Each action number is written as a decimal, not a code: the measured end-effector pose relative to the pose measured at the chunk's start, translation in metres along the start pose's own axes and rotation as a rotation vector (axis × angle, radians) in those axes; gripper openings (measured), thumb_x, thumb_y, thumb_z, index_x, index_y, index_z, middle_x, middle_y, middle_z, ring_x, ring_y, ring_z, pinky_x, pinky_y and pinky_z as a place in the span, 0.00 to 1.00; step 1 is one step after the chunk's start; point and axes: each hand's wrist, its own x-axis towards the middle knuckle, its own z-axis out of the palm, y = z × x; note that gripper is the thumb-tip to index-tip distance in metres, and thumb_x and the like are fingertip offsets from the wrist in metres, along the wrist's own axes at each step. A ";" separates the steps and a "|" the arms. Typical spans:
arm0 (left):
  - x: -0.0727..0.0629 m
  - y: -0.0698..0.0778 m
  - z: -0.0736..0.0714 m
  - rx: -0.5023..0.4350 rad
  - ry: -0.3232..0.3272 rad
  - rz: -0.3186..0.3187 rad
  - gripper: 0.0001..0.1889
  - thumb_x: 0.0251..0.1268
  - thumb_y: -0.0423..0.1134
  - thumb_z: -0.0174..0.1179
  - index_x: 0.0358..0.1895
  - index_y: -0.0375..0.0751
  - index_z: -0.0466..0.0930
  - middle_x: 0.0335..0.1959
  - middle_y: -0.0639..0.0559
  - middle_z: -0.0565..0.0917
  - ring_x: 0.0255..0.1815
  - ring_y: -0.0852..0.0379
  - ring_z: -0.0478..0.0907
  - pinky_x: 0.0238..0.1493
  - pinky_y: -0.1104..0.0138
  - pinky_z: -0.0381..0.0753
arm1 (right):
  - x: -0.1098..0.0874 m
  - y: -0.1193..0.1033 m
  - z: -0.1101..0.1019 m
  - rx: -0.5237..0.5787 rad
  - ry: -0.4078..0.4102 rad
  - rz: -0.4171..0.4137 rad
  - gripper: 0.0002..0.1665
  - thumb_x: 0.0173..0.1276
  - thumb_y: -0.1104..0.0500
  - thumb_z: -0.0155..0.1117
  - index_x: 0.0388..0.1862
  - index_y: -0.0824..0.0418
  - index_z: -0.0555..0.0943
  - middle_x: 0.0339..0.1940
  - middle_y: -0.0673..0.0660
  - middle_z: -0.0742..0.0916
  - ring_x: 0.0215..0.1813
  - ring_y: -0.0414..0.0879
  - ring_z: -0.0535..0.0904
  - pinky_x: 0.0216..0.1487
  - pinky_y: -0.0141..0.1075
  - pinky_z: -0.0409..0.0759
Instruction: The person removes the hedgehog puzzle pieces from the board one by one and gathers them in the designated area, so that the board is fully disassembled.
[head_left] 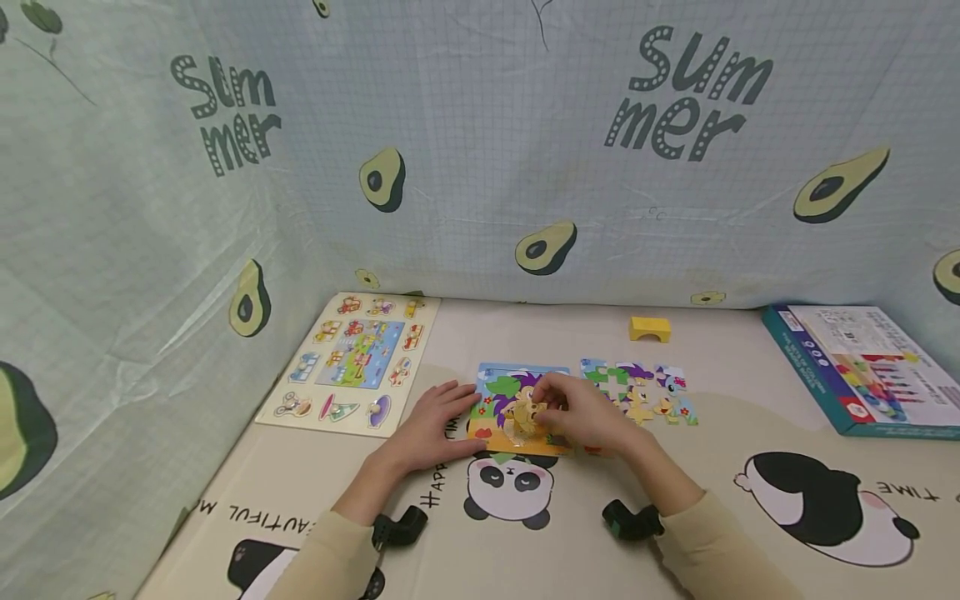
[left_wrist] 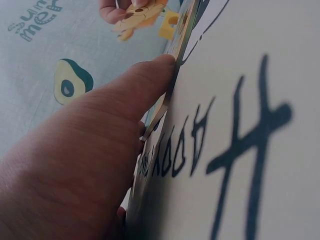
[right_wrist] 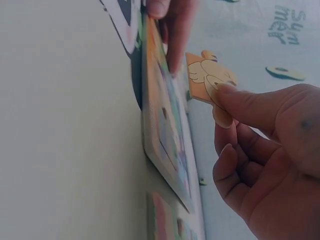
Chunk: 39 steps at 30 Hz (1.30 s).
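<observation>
A colourful jigsaw board (head_left: 502, 367) lies flat on the printed tabletop in the head view. My left hand (head_left: 433, 427) rests along its left side, fingers spread, with the thumb at the lower left corner. Over the board, the right hand (head_left: 583, 410) pinches a yellow-and-orange puzzle piece (right_wrist: 204, 79) between thumb and fingers. The piece shows part of a cartoon animal and is held tilted above the board, apart from it in the right wrist view. Several interlocking puzzle pieces (head_left: 667, 407) lie just right of the board, partly hidden behind the right hand.
At the left lies a wooden picture board (head_left: 300, 419) with vehicle and toy shapes. A yellow arch block (head_left: 649, 329) stands at the back. On the right is a teal-edged box (head_left: 817, 392). A hanging avocado-print cloth (head_left: 465, 167) borders the table behind and at left.
</observation>
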 end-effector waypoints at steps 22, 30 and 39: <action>-0.002 -0.002 0.002 -0.010 -0.015 -0.024 0.40 0.61 0.57 0.68 0.74 0.43 0.71 0.76 0.48 0.67 0.79 0.43 0.51 0.76 0.46 0.48 | -0.053 0.053 -0.078 -0.074 0.070 0.010 0.06 0.70 0.66 0.66 0.42 0.63 0.77 0.35 0.54 0.80 0.39 0.50 0.75 0.35 0.33 0.76; -0.001 -0.002 0.003 -0.002 -0.006 -0.016 0.40 0.61 0.57 0.68 0.74 0.43 0.71 0.75 0.48 0.67 0.79 0.43 0.51 0.76 0.46 0.49 | -0.066 0.062 -0.092 -0.058 0.016 0.045 0.08 0.70 0.65 0.67 0.44 0.64 0.77 0.36 0.55 0.80 0.41 0.51 0.75 0.39 0.31 0.77; 0.000 0.000 0.001 0.002 -0.010 -0.023 0.40 0.61 0.58 0.68 0.74 0.43 0.70 0.76 0.48 0.67 0.79 0.43 0.51 0.76 0.46 0.49 | -0.078 0.073 -0.095 -0.020 -0.088 0.062 0.09 0.69 0.65 0.68 0.44 0.64 0.77 0.34 0.54 0.79 0.39 0.50 0.74 0.38 0.32 0.75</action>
